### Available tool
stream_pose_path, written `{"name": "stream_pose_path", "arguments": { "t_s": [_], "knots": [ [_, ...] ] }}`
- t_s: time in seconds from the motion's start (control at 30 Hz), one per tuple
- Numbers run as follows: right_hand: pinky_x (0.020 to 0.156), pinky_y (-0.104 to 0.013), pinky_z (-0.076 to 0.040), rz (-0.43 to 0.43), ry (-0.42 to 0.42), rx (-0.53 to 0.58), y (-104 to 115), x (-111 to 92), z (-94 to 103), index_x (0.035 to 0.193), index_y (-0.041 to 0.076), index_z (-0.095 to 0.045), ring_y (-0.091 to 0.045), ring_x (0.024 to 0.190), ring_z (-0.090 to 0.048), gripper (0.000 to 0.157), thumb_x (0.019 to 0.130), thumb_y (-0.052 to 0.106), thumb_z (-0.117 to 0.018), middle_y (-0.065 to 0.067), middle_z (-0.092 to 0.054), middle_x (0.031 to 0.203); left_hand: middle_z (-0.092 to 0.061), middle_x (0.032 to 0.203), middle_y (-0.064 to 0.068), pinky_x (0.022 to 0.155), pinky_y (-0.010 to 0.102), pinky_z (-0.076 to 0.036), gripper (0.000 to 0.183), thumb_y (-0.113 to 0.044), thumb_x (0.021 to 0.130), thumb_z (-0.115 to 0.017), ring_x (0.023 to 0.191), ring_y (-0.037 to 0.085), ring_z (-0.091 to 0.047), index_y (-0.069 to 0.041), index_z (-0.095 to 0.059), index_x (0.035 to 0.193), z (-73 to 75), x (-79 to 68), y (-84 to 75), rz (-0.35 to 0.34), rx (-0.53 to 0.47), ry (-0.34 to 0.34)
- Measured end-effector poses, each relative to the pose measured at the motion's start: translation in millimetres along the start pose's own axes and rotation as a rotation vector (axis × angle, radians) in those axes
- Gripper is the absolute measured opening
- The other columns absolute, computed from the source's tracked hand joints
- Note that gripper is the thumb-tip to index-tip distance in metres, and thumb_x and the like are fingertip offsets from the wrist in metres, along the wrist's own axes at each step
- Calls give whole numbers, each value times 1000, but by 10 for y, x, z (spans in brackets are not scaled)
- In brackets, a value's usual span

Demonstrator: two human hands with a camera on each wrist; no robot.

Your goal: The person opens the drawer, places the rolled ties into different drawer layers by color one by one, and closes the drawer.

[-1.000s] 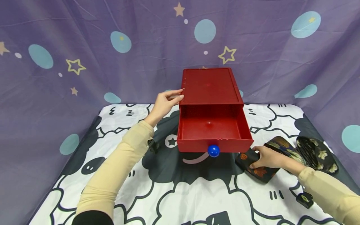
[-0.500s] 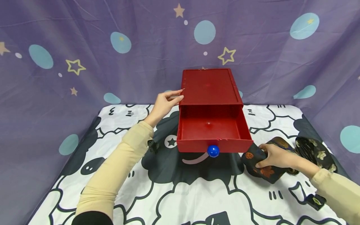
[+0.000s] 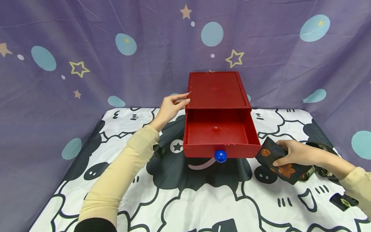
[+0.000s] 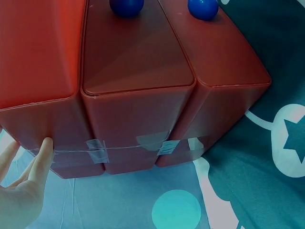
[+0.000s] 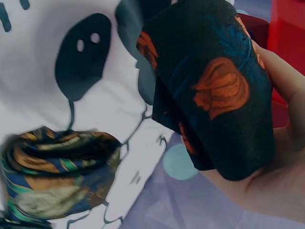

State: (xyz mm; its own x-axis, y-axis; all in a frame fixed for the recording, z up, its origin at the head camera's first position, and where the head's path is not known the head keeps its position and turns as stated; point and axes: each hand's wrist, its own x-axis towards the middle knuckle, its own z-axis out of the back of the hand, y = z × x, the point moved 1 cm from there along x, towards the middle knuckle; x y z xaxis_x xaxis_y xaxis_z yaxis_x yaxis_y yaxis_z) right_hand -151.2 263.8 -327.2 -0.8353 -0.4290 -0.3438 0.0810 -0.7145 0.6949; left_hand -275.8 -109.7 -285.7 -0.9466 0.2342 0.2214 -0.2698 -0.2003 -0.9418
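Purple curtain (image 3: 156, 38): yellow stars, blue ovals | cartoon-print cloth (image 3: 208, 199): white and dark, spread flat

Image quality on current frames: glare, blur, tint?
Head: small highlights on the blue knob and inside the red drawer. Left wrist: bluish-green tint; leftmost red panel brightest. Right wrist: dim; the patterned cloth looks softer than the held dark cloth.

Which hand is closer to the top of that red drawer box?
The left hand: it is at the left edge of the box's top; the right hand is off to the right, holding black cloth.
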Motion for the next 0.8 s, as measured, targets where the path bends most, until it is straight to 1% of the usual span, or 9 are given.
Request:
{"name": "stream_pose_path", "arguments": {
  "t_s": [0.07,0.17,0.23,0.3,0.37,0.43,0.53,0.67,0.8],
  "knots": [
    [57,-26,-53,4,-3,-16,37,-21,47,110,-11,-45,-15,69,-60,58,72,23,-72,-8,-59,89,-54,119,17,82,27,-50,37,-9,84,-61,101,27,-57,0,-55,119,-9,-31,-62,9,0,5],
    [57,-26,-53,-30,11,-19,89,-42,99,118,-16,-36,-16,70,-61,69,73,23,-71,-10,-60,91,-55,118,17,83,29,-50,37,-9,84,-61,101,27,-57,0,-56,119,-11,-32,-61,4,2,3],
    [57,-28,-54,-57,21,-10,122,-51,131,121,-19,-30,-17,69,-62,75,73,22,-71,-10,-61,90,-56,117,17,84,31,-49,36,-9,84,-61,100,27,-57,0,-56,119,-13,-32,-57,-4,8,-1],
    [57,-28,-54,-80,29,-8,161,-63,173,123,-20,-27,-18,69,-62,79,73,22,-71,-10,-62,89,-56,116,16,84,33,-49,36,-11,83,-62,98,25,-58,-1,-57,118,-6,1,6,-16,7,-5],
    [56,-30,-54,-88,41,4,205,-82,219,123,-19,-28,-19,67,-63,78,74,22,-71,-9,-62,86,-56,116,16,84,34,-49,36,-10,83,-62,98,25,-59,-1,-57,118,-7,-2,5,-18,8,-7],
    [56,-29,-54,-87,40,-9,255,-106,272,123,-18,-30,-18,66,-63,77,74,24,-71,-8,-62,83,-57,115,16,84,34,-49,36,-10,83,-62,98,25,-59,-1,-57,118,-7,-2,5,-18,6,-8],
    [53,-30,-54,-66,45,-20,318,-141,340,122,-17,-32,-18,62,-63,72,75,23,-69,-6,-63,77,-56,115,16,83,31,-50,36,-10,83,-61,98,24,-59,-1,-57,118,-7,-2,3,-20,12,-7],
    [50,-32,-54,-53,60,-3,393,-180,427,124,-16,-30,-19,56,-63,69,78,20,-67,-6,-63,70,-56,115,16,82,29,-50,36,-10,84,-61,98,24,-59,-1,-57,118,-8,0,6,-24,17,-9],
    [51,-33,-54,-51,74,3,472,-196,501,123,-14,-31,-19,57,-62,66,79,19,-66,-7,-62,72,-56,115,16,84,33,-49,36,-10,83,-61,98,25,-58,-1,-57,118,-8,-3,7,-24,17,-10]
  ]
}}
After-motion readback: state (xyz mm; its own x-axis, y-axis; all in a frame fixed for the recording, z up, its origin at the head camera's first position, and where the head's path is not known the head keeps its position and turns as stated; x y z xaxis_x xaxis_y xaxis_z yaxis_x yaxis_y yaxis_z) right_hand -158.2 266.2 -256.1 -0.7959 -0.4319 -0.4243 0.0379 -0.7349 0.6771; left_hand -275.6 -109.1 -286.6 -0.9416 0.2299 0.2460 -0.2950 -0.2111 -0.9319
